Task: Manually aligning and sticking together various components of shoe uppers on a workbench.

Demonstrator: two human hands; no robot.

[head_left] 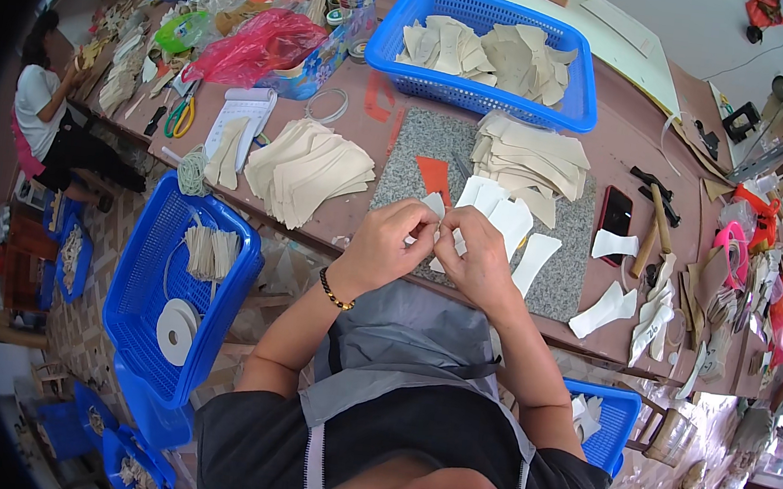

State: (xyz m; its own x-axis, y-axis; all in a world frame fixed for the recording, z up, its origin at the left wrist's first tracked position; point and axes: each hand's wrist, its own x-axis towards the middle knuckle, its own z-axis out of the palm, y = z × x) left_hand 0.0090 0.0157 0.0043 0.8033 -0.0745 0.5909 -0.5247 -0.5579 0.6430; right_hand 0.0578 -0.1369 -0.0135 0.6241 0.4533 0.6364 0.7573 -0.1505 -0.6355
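Note:
My left hand (384,244) and my right hand (478,258) meet over the near edge of a speckled grey stone slab (564,286). Both are closed, thumbs and fingertips pinched together on a small pale cut piece (433,204), mostly hidden by the fingers. Right beside my right hand, white waisted cut pieces (509,221) lie fanned out, with a single one (535,262) nearer me. Behind them rises a stack of cream cut pieces (529,159). An orange-red scrap (434,178) rests on the slab beyond my hands. Another cream pile (308,171) is spread to the left.
A blue basket (482,106) of cream pieces stands at the back. A phone (614,220), a wooden-handled hammer (652,238) and loose pieces lie right. Scissors (181,117) and a notepad (238,119) sit left. A blue crate (133,298) holds a white reel. Another person (44,103) works far left.

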